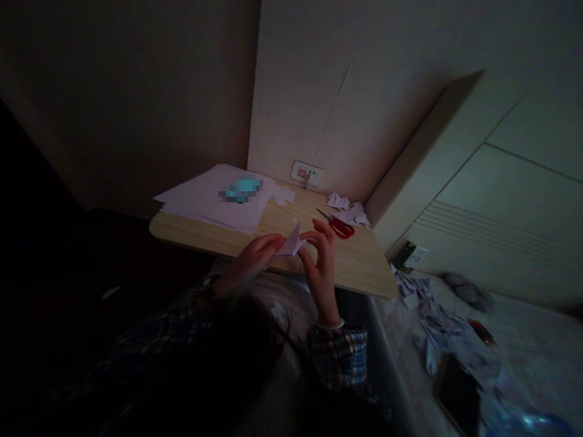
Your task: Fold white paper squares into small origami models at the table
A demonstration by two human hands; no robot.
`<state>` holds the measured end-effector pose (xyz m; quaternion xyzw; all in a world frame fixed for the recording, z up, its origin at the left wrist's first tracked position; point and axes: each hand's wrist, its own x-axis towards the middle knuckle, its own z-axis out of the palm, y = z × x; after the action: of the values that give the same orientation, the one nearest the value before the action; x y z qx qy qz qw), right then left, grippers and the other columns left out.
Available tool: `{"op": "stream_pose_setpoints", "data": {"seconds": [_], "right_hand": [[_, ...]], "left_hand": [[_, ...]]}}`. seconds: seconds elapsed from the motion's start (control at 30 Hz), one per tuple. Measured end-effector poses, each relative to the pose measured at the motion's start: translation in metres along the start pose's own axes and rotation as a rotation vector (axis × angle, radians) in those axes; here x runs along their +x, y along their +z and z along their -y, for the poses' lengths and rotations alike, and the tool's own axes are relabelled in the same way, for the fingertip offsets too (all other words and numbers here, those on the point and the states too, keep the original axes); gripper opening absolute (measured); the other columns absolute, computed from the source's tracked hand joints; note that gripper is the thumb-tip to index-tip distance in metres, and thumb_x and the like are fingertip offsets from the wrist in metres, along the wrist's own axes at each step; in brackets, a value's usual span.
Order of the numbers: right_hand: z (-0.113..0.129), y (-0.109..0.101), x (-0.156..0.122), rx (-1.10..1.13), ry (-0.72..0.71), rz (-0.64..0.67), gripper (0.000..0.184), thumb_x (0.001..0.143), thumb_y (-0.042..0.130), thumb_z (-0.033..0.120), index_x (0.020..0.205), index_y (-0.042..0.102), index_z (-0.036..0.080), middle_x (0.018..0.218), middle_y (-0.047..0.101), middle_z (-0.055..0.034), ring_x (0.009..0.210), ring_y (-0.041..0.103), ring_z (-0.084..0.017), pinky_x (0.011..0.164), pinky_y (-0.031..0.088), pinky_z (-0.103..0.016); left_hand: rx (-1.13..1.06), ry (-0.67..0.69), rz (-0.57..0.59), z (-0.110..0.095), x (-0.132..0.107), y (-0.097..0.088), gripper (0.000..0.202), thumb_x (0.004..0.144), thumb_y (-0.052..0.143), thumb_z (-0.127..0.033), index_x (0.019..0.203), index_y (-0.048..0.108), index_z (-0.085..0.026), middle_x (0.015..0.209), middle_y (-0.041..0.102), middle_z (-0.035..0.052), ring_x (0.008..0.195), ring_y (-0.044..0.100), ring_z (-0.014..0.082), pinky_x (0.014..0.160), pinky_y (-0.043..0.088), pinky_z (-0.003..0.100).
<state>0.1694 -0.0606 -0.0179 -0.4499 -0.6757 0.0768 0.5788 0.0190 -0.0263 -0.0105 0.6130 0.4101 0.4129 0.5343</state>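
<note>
A small folded piece of white paper [290, 244] is held up over the front edge of the wooden table [364, 261]. My left hand [255, 258] pinches its left side between thumb and fingers. On the other side, my right hand [320, 255] grips the paper's right edge with thumb and fingertips, the other fingers bent. One flap of the paper stands up between the hands. Red-handled scissors [341, 229] lie just beyond my right hand, blades pointing back and left.
Large white sheets [204, 197] lie at the table's left with a blurred turquoise item [243, 189] on top. Folded paper pieces [348, 209] sit at the back right, near a wall socket [306, 173]. On the bed at right are more paper pieces [437, 321] and a dark phone-like object [458, 394].
</note>
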Motion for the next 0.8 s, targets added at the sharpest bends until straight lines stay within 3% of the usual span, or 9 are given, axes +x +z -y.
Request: {"op": "stream_pose_setpoints", "data": {"seconds": [0.13, 0.23, 0.33, 0.43, 0.67, 0.73, 0.8], "right_hand": [[0.003, -0.002, 0.0, -0.05, -0.061, 0.022, 0.036, 0.086, 0.055, 0.032, 0.121, 0.05, 0.028, 0.138, 0.038, -0.0083, 0.13, 0.037, -0.023, 0.097, 0.043, -0.041], [0.004, -0.003, 0.0, -0.104, -0.104, 0.034, 0.015, 0.086, 0.056, 0.031, 0.096, 0.065, 0.025, 0.132, 0.046, -0.0065, 0.127, 0.04, -0.024, 0.1, 0.039, -0.042], [0.003, -0.003, 0.0, -0.047, -0.038, -0.021, 0.012, 0.085, 0.057, 0.028, 0.08, 0.066, 0.021, 0.099, 0.063, -0.0054, 0.099, 0.057, -0.02, 0.086, 0.046, -0.035], [0.002, -0.002, -0.001, 0.034, 0.08, -0.044, 0.013, 0.084, 0.058, 0.026, 0.076, 0.065, 0.019, 0.069, 0.062, 0.0002, 0.068, 0.057, -0.014, 0.067, 0.045, -0.027], [0.005, 0.0, -0.001, 0.146, 0.234, -0.101, 0.015, 0.083, 0.057, 0.027, 0.077, 0.065, 0.017, 0.062, 0.056, 0.0037, 0.051, 0.046, -0.009, 0.053, 0.037, -0.023], [0.006, 0.001, -0.001, 0.149, 0.241, -0.094, 0.015, 0.082, 0.057, 0.028, 0.076, 0.066, 0.017, 0.06, 0.055, 0.0036, 0.052, 0.047, -0.009, 0.054, 0.037, -0.023], [0.007, 0.001, -0.001, 0.141, 0.229, -0.055, 0.016, 0.083, 0.057, 0.028, 0.076, 0.067, 0.017, 0.059, 0.055, 0.0032, 0.054, 0.047, -0.01, 0.055, 0.038, -0.023]], "left_hand": [[0.065, 0.092, -0.018, 0.002, 0.003, -0.003, 0.029, 0.073, 0.054, -0.041, 0.075, 0.067, -0.015, 0.069, 0.062, 0.0009, 0.065, 0.055, 0.0156, 0.056, 0.043, 0.024], [0.078, 0.148, -0.027, 0.003, 0.003, -0.005, 0.029, 0.076, 0.052, -0.04, 0.076, 0.068, -0.016, 0.077, 0.067, 0.0024, 0.077, 0.06, 0.018, 0.068, 0.046, 0.025], [0.133, 0.167, -0.063, 0.004, 0.001, -0.005, 0.038, 0.084, 0.043, -0.043, 0.082, 0.068, -0.014, 0.08, 0.068, 0.0041, 0.077, 0.061, 0.0187, 0.07, 0.047, 0.027], [0.223, 0.245, -0.153, 0.005, 0.001, -0.005, 0.044, 0.089, 0.036, -0.044, 0.087, 0.066, -0.013, 0.084, 0.068, 0.0062, 0.079, 0.061, 0.0192, 0.077, 0.046, 0.03], [0.374, 0.599, -0.103, 0.0, -0.002, -0.004, 0.04, 0.092, 0.034, -0.043, 0.091, 0.062, -0.015, 0.096, 0.062, 0.0094, 0.094, 0.056, 0.0197, 0.087, 0.043, 0.03], [0.373, 0.586, -0.053, -0.003, -0.005, -0.003, 0.035, 0.09, 0.038, -0.041, 0.096, 0.06, -0.015, 0.098, 0.063, 0.0089, 0.095, 0.057, 0.0198, 0.087, 0.043, 0.029], [0.385, 0.468, 0.001, -0.006, -0.007, -0.002, 0.029, 0.089, 0.041, -0.038, 0.097, 0.058, -0.016, 0.088, 0.064, 0.0053, 0.082, 0.059, 0.0179, 0.076, 0.045, 0.026]]}}
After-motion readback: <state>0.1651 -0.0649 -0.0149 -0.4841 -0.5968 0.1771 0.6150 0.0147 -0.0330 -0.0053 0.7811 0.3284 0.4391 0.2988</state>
